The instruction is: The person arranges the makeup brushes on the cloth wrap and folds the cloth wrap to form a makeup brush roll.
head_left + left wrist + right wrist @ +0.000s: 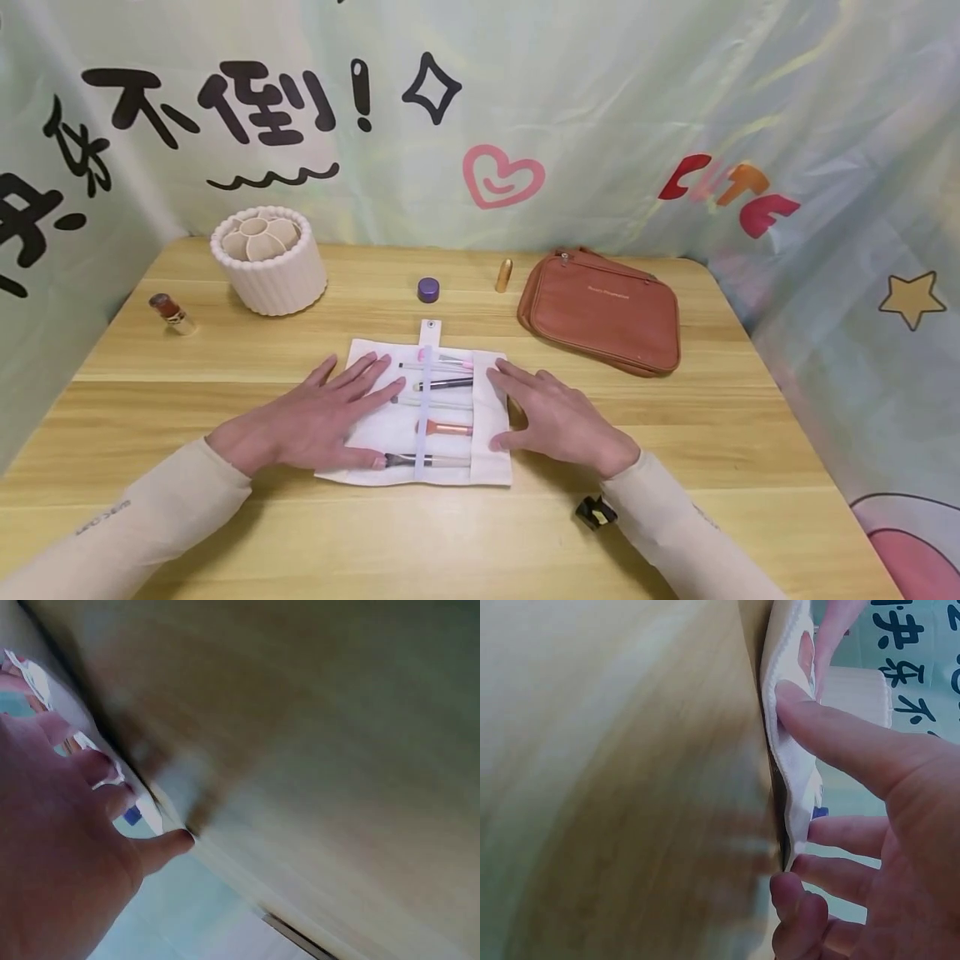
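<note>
**Laid out under two hands: a white brush roll, open on a wooden table**

Closest in, a left sleeve [150,517] and a right sleeve [690,533], both pale, with a small black piece [596,512] at the right wrist.

Beyond the cuffs, the left hand [318,421] on the left part of the brush roll [397,429], fingers spread wide, thumb just beside the dark bristles of the nearest brush [446,461]. Opposite, the right hand [562,417] with thumb and fingers well apart, touching the pocket strip [489,408] along the right edge. Whether any fingertip reaches underneath: impossible to tell.

Between the hands, in a row under a translucent band [423,417], a copper brush [448,428], then slimmer brushes, including a black-handled brush [450,384]. At the far edge, a snap tab [431,332] pointing away.

Farther back, to the right, a brown zip bag [603,312]; to the left, a small red-brown-topped tube [172,314] and a fluted white holder [277,287]. Between holder and bag, a purple cap [428,290] and a gold tube [504,276].

Behind the wooden table [420,542], a pale green printed curtain [585,83].
</note>
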Demonstrator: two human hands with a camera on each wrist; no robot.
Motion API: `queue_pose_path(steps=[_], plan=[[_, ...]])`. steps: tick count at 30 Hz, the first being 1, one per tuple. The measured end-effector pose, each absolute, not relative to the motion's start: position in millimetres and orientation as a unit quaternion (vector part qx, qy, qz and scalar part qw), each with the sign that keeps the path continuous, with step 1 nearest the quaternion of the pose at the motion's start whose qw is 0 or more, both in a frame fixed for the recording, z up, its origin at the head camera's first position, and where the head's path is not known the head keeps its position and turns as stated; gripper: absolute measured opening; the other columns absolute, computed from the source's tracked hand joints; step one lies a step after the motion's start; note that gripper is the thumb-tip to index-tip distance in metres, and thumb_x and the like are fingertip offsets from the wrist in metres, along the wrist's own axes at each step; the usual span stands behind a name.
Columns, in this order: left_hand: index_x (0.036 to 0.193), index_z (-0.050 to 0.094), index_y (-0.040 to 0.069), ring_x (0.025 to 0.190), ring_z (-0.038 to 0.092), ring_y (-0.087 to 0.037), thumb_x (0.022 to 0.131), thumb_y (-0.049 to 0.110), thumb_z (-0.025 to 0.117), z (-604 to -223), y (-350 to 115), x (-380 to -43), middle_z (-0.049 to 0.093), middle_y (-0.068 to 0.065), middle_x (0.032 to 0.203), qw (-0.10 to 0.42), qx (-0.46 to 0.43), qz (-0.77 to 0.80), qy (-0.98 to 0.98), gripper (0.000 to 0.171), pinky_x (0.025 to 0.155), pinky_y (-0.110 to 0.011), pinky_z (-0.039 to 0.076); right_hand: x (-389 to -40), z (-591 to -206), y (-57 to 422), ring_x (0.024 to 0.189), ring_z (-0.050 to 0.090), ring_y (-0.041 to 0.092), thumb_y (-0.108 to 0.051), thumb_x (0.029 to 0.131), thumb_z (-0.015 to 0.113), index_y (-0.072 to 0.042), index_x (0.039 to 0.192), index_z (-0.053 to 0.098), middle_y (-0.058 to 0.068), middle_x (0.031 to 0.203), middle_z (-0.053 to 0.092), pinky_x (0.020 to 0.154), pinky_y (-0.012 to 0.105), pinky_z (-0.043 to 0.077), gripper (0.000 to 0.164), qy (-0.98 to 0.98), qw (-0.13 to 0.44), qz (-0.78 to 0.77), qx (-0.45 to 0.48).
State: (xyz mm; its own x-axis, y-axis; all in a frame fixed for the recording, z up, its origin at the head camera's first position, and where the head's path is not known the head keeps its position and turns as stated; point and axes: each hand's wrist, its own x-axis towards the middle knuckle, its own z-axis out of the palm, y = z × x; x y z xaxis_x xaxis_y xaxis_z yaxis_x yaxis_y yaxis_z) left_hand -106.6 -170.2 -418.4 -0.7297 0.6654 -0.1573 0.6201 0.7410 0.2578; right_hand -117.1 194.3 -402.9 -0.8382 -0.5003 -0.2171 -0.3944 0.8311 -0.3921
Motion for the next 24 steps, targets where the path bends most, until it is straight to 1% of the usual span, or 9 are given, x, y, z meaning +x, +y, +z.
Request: queue_pose_path(steps=[3, 6, 8, 11, 13, 15, 19, 22, 24], plan=[[0.175, 0.028, 0.021, 0.170, 0.014, -0.040, 0.098, 0.083, 0.052, -420.1, -169.6, -107.2, 0.014, -0.014, 0.184, 0.121, 0.344, 0.086, 0.927, 0.101, 0.129, -0.078, 0.015, -117.0, -402.7, 196.2, 0.153, 0.043, 0.058, -0.058, 0.092, 0.083, -0.025, 0.171, 0.038, 0.000, 0.181, 0.029, 0.118, 0.079, 0.039, 0.097, 0.944, 0.157, -0.169, -0.236], [0.176, 0.024, 0.018, 0.170, 0.011, -0.041, 0.095, 0.086, 0.053, -419.3, -174.9, -112.6, 0.011, -0.014, 0.184, 0.136, 0.348, 0.092, 0.923, 0.109, 0.130, -0.078, 0.012, -116.6, -402.0, 197.8, 0.156, 0.042, 0.055, -0.058, 0.092, 0.083, -0.023, 0.172, 0.038, 0.003, 0.182, 0.027, 0.121, 0.077, 0.037, 0.098, 0.943, 0.158, -0.168, -0.238], [0.176, 0.022, 0.015, 0.170, 0.010, -0.042, 0.093, 0.087, 0.057, -417.6, -182.0, -118.2, 0.010, -0.013, 0.184, 0.143, 0.344, 0.100, 0.923, 0.115, 0.131, -0.077, 0.011, -116.7, -401.0, 198.4, 0.155, 0.043, 0.054, -0.059, 0.092, 0.083, -0.021, 0.172, 0.037, 0.004, 0.182, 0.026, 0.120, 0.075, 0.039, 0.100, 0.943, 0.160, -0.165, -0.240], [0.175, 0.021, 0.011, 0.170, 0.011, -0.041, 0.090, 0.086, 0.062, -417.1, -194.1, -126.2, 0.012, -0.013, 0.184, 0.145, 0.333, 0.102, 0.926, 0.121, 0.132, -0.074, 0.011, -117.8, -400.4, 198.9, 0.152, 0.044, 0.057, -0.061, 0.091, 0.083, -0.021, 0.173, 0.035, 0.004, 0.182, 0.025, 0.117, 0.076, 0.042, 0.103, 0.943, 0.164, -0.159, -0.243], [0.175, 0.022, 0.011, 0.170, 0.013, -0.041, 0.089, 0.085, 0.064, -417.9, -200.0, -128.3, 0.014, -0.012, 0.184, 0.145, 0.327, 0.104, 0.928, 0.121, 0.132, -0.073, 0.011, -119.4, -400.7, 199.2, 0.150, 0.046, 0.058, -0.062, 0.091, 0.083, -0.021, 0.173, 0.034, 0.003, 0.182, 0.025, 0.115, 0.076, 0.045, 0.104, 0.942, 0.164, -0.158, -0.249], [0.175, 0.022, 0.011, 0.170, 0.013, -0.041, 0.089, 0.086, 0.063, -419.4, -202.6, -127.3, 0.015, -0.012, 0.184, 0.147, 0.328, 0.102, 0.928, 0.121, 0.132, -0.074, 0.010, -121.1, -401.1, 199.9, 0.150, 0.046, 0.059, -0.062, 0.090, 0.083, -0.021, 0.173, 0.033, 0.002, 0.182, 0.026, 0.114, 0.075, 0.045, 0.105, 0.940, 0.164, -0.158, -0.253], [0.175, 0.022, 0.012, 0.170, 0.013, -0.043, 0.088, 0.089, 0.060, -421.5, -202.9, -117.8, 0.014, -0.012, 0.184, 0.148, 0.327, 0.108, 0.927, 0.123, 0.131, -0.076, 0.009, -123.5, -400.6, 202.6, 0.145, 0.051, 0.053, -0.060, 0.091, 0.083, -0.023, 0.174, 0.031, 0.000, 0.182, 0.025, 0.109, 0.069, 0.051, 0.106, 0.935, 0.167, -0.160, -0.267], [0.175, 0.021, 0.012, 0.170, 0.012, -0.043, 0.089, 0.089, 0.060, -422.3, -201.8, -110.1, 0.014, -0.012, 0.184, 0.144, 0.325, 0.111, 0.928, 0.122, 0.130, -0.077, 0.009, -123.8, -399.9, 205.6, 0.147, 0.048, 0.055, -0.059, 0.091, 0.084, -0.025, 0.175, 0.028, -0.001, 0.183, 0.023, 0.111, 0.070, 0.050, 0.106, 0.931, 0.176, -0.162, -0.275], [0.176, 0.021, 0.013, 0.170, 0.013, -0.042, 0.089, 0.089, 0.060, -423.0, -201.3, -107.0, 0.014, -0.012, 0.184, 0.140, 0.326, 0.111, 0.928, 0.122, 0.131, -0.076, 0.009, -123.1, -400.2, 207.7, 0.151, 0.043, 0.058, -0.060, 0.091, 0.083, -0.027, 0.175, 0.027, -0.002, 0.183, 0.021, 0.114, 0.072, 0.046, 0.107, 0.930, 0.183, -0.160, -0.276]])
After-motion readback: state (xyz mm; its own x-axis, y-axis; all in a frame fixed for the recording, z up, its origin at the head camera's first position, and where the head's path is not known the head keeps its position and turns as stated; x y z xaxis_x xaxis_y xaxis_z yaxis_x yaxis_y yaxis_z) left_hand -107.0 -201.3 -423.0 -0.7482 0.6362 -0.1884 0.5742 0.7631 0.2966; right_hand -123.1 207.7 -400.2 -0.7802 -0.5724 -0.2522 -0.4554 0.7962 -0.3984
